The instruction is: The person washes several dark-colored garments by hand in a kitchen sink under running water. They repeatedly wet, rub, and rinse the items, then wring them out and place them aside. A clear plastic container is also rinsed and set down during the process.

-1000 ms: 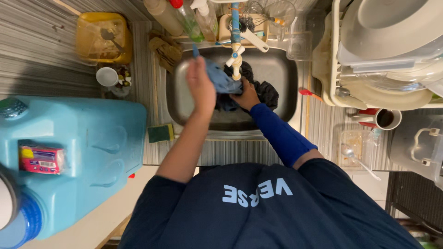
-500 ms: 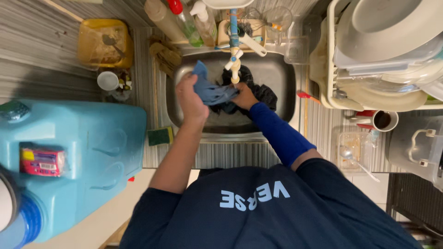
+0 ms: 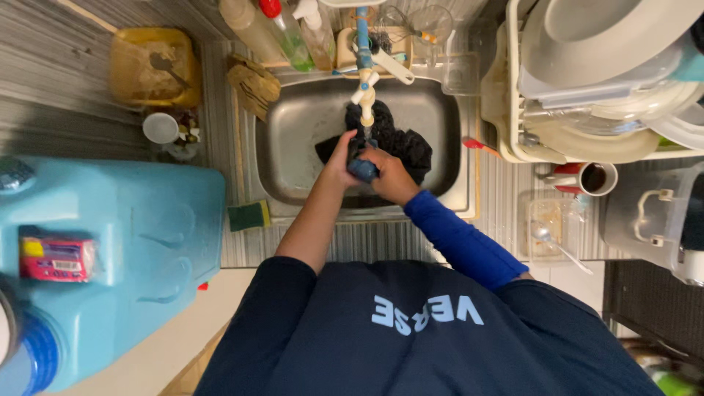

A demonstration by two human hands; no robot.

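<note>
Over a steel sink [image 3: 293, 147], my left hand [image 3: 339, 163] and my right hand [image 3: 392, 176] are pressed together around a bunched blue cloth [image 3: 362, 169]. Both hands grip it, just below the white tap spout [image 3: 364, 103]. A dark garment [image 3: 400, 143] lies heaped in the sink behind the hands. My right forearm wears a blue sleeve [image 3: 462, 242]; my left forearm is bare.
A big light-blue water container [image 3: 125, 242] stands at the left. A green sponge [image 3: 247, 215] lies on the sink's front edge. Bottles [image 3: 282, 26] line the back. At the right are a dish rack with plates [image 3: 601, 81], a red mug [image 3: 587, 178] and a clear tub holding a spoon [image 3: 546, 229].
My left hand came down from the raised position with the blue cloth spread open. Both hands now squeeze it bunched together lower in the sink.
</note>
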